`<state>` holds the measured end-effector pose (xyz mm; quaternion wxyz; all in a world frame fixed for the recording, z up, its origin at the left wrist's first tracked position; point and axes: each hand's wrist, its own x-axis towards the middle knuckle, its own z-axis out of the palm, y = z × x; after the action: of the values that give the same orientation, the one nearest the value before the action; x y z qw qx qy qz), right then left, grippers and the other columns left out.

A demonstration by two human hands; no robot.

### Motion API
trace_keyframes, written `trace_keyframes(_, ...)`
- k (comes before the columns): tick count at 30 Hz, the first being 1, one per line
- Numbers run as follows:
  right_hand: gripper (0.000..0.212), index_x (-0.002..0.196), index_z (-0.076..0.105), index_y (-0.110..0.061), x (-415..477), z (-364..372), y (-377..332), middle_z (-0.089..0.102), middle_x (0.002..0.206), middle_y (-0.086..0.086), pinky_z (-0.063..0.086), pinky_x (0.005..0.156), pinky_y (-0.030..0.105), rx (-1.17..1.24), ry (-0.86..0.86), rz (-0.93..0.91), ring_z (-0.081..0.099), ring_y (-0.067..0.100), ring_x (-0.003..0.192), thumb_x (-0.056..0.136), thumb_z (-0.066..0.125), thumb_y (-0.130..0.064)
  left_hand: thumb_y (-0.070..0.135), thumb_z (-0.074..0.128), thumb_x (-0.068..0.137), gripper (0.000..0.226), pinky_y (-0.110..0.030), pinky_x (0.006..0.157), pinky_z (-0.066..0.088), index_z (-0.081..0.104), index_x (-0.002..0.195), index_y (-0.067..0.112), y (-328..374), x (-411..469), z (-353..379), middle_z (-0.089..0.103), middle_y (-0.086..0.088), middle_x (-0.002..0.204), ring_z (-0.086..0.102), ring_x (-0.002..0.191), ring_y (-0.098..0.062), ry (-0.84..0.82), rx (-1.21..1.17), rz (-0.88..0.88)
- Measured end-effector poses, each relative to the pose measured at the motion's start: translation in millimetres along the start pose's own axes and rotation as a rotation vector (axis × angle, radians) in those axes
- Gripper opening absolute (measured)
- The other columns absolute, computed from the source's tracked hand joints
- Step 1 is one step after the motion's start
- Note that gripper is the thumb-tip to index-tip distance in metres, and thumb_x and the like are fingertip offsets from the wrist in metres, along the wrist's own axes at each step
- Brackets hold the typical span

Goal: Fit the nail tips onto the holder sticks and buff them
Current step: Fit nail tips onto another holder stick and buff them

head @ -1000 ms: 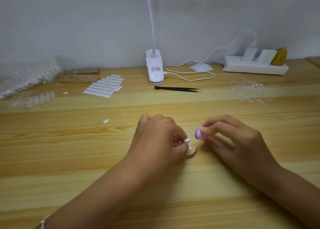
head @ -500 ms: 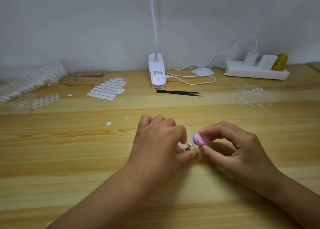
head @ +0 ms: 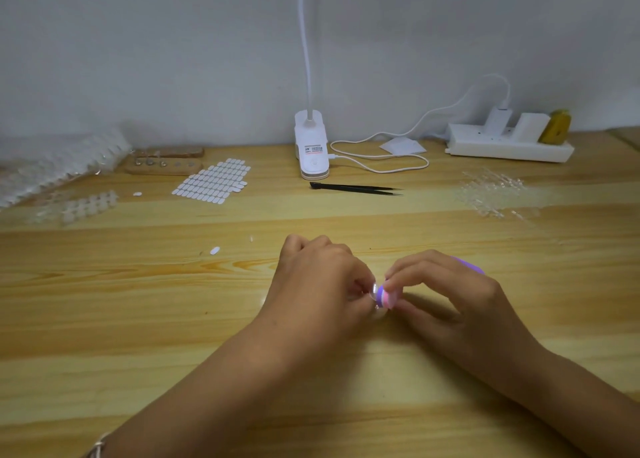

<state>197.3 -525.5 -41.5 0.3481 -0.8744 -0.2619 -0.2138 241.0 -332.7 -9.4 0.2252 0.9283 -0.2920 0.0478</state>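
My left hand [head: 318, 284] pinches a small holder stick with a clear nail tip [head: 374, 289] on its end, low over the wooden table [head: 138, 319]. The stick itself is mostly hidden by my fingers. My right hand [head: 446, 298] grips a pink and purple buffer [head: 385, 296], whose end touches the nail tip. The buffer's purple far end [head: 467, 266] shows behind my right knuckles.
A sheet of white adhesive tabs [head: 213, 180] and a wooden holder block [head: 162, 166] lie at the back left beside bags of clear tips [head: 52, 166]. Black tweezers [head: 356, 189], a clip lamp [head: 311, 149], a power strip [head: 509, 145] and loose clear tips [head: 491, 190] sit behind.
My right hand has brought the buffer left and down until it meets the nail tip held by my left hand. My left hand has barely moved.
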Motion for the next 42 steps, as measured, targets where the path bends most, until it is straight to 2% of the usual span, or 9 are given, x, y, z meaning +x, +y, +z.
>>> trace_keyframes(6, 0.012, 0.084, 0.071, -0.007, 3.8, -3.1, 4.6, 0.069, 0.094, 0.000, 0.053, 0.077, 0.030, -0.015, 0.126, 0.084, 0.068, 0.012, 0.087, 0.080, 0.080, -0.001, 0.045, 0.063, 0.085, 0.016, -0.030, 0.078, 0.022, 0.074, 0.087, 0.034, -1.1, 0.3, 0.0, 0.065, 0.011, 0.082, 0.049, 0.089, -0.008, 0.001, -0.029, 0.004)
trace_keyframes(10, 0.009, 0.084, 0.072, -0.007, -0.3, 3.8, -1.6, 0.069, 0.097, 0.001, 0.052, 0.077, 0.022, -0.077, 0.039, -0.032, 0.066, 0.012, 0.086, 0.082, 0.077, 0.000, 0.054, 0.060, 0.085, 0.028, -0.032, 0.080, 0.025, 0.075, 0.086, 0.030, -1.6, -0.1, 0.2, 0.066, 0.009, 0.080, 0.049, 0.086, -0.010, 0.008, -0.008, 0.025)
trace_keyframes(14, 0.011, 0.086, 0.075, -0.008, 2.8, -1.1, 5.0, 0.070, 0.096, -0.001, 0.054, 0.077, 0.028, -0.079, 0.073, 0.115, 0.068, 0.012, 0.088, 0.082, 0.080, 0.001, 0.045, 0.061, 0.087, 0.018, -0.031, 0.078, 0.022, 0.074, 0.087, 0.032, -0.7, -0.4, 0.2, 0.066, 0.009, 0.081, 0.050, 0.089, -0.010, 0.027, -0.020, 0.019)
trace_keyframes(24, 0.020, 0.097, 0.076, -0.010, 0.2, 1.0, 3.3, 0.070, 0.099, -0.006, 0.053, 0.081, 0.027, -0.093, 0.062, 0.147, 0.067, 0.007, 0.092, 0.081, 0.079, 0.001, 0.044, 0.061, 0.088, 0.018, -0.030, 0.082, 0.024, 0.075, 0.089, 0.033, 1.3, -1.5, -1.2, 0.067, 0.010, 0.085, 0.050, 0.091, -0.010, 0.044, 0.026, 0.050)
trace_keyframes(29, 0.027, 0.105, 0.075, -0.011, 0.2, 1.5, 0.2, 0.071, 0.100, -0.004, 0.048, 0.085, 0.022, -0.162, 0.009, 0.171, 0.065, 0.013, 0.095, 0.082, 0.079, 0.001, 0.035, 0.062, 0.076, 0.019, -0.031, 0.074, 0.024, 0.076, 0.068, 0.024, 9.1, -2.1, -0.3, 0.066, 0.007, 0.069, 0.057, 0.075, -0.019, 0.103, 0.173, 0.143)
trace_keyframes(33, 0.031, 0.112, 0.075, -0.012, 2.3, 1.1, -0.7, 0.071, 0.104, -0.001, 0.046, 0.090, 0.030, -0.236, -0.041, 0.234, 0.063, 0.020, 0.101, 0.082, 0.078, -0.004, 0.048, 0.052, 0.091, 0.023, -0.027, 0.083, 0.022, 0.070, 0.099, 0.035, 5.4, -3.2, -3.3, 0.063, 0.012, 0.094, 0.047, 0.098, -0.008, 0.007, 0.156, 0.031)
trace_keyframes(36, 0.044, 0.126, 0.068, -0.019, 7.8, -5.8, -7.7, 0.063, 0.125, -0.006, 0.039, 0.107, 0.026, -0.169, -0.102, 0.196, 0.050, 0.011, 0.126, 0.084, 0.074, -0.032, 0.063, 0.048, 0.084, 0.038, -0.024, 0.083, 0.019, 0.064, 0.111, 0.040, 0.8, -8.8, -9.2, 0.058, 0.018, 0.103, 0.043, 0.102, -0.004, 0.010, 0.145, 0.057)
trace_keyframes(39, 0.064, 0.137, 0.052, -0.040, 17.0, -7.1, -6.4, 0.027, 0.154, -0.025, 0.004, 0.118, 0.017, -0.180, -0.391, 0.178, -0.001, -0.003, 0.151, 0.078, 0.063, -0.062, 0.073, 0.045, 0.070, 0.061, -0.023, 0.083, 0.018, 0.059, 0.121, 0.041, -9.2, -20.8, -25.3, 0.053, 0.021, 0.105, 0.042, 0.102, -0.003, 0.010, 0.148, 0.088)
trace_keyframes(42, 0.051, 0.124, 0.056, -0.042, 27.4, -3.6, 1.7, 0.019, 0.152, -0.031, -0.001, 0.118, 0.015, -0.133, -0.505, 0.206, -0.018, -0.011, 0.145, 0.078, 0.074, -0.055, 0.081, 0.044, 0.063, 0.074, -0.024, 0.088, 0.022, 0.056, 0.125, 0.042, -29.6, -34.2, -38.4, 0.046, 0.024, 0.108, 0.039, 0.106, -0.002, -0.088, 0.200, 0.051)
